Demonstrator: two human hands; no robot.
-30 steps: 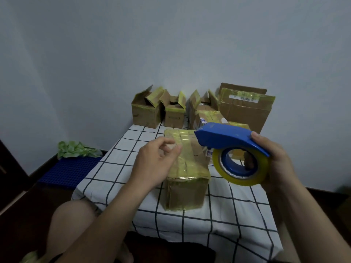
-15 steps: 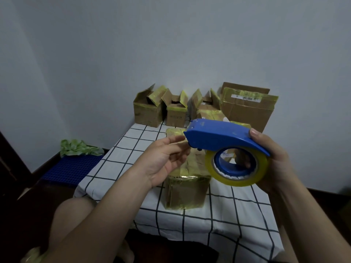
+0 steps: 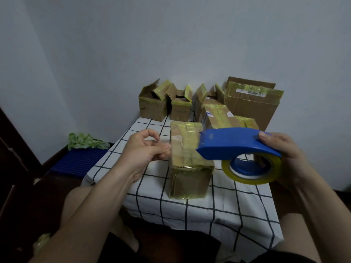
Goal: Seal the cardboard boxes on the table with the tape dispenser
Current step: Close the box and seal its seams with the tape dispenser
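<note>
Open boxes (image 3: 152,107) line the far edge of the table (image 3: 237,202); a green cloth (image 3: 83,141) lies on the floor at left. The right hand (image 3: 284,154) grips the tape dispenser (image 3: 233,143), which hides part of the central box (image 3: 188,168) on its right side. The left hand (image 3: 146,150) has its fingers curled together just beside that box; whether they pinch tape cannot be determined.

We record both arms bare along their full visible length: the left forearm (image 3: 106,196) at lower left of the frame, the right forearm (image 3: 322,205) at lower right. The left hand (image 3: 146,149) and right hand (image 3: 284,149) are bare, with short, plain fingernails. The left knee (image 3: 76,202) and right thigh (image 3: 296,234) are bare. A dark garment (image 3: 281,260) borders that thigh at the bottom edge; its type is indeterminate.
</note>
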